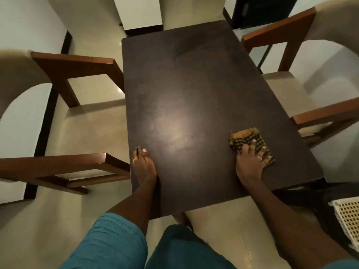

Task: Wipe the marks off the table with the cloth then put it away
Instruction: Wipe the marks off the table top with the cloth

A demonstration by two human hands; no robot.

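On the far left stand 2 wooden chairs with pale seats: one (77, 78) level with the middle of the table, one (64, 171) nearer the person. Neither touches the dark table (194, 74), which runs lengthwise away from the person.

The left hand (144, 165) rests on the table's left edge near the near-left corner, fingers curled over the rim and holding nothing; it looks to be bracing the body.

Across the middle of the table a pale sheen of reflected light shows faint smudges, with a darker smear toward the far end. These look like the marks left to clear, though the dim light makes them hard to read.

Further right, the right hand (252, 162) lies flat with fingers spread, pressing down on a folded yellow and black checked cloth (245, 135). The cloth sits near the table's right edge, toward the near-right corner, its long axis slanting from near right to far left. About half of it pokes out beyond the fingertips. The right hand is on it already, so the wiping falls to that hand, and the smudges lie to the left and further up the table.

Nothing else sits on the table to block a sweep. Another chair (291, 55) stands off the right edge, and a white perforated basket (347, 218) sits low at the far right, a possible place for the cloth afterwards.
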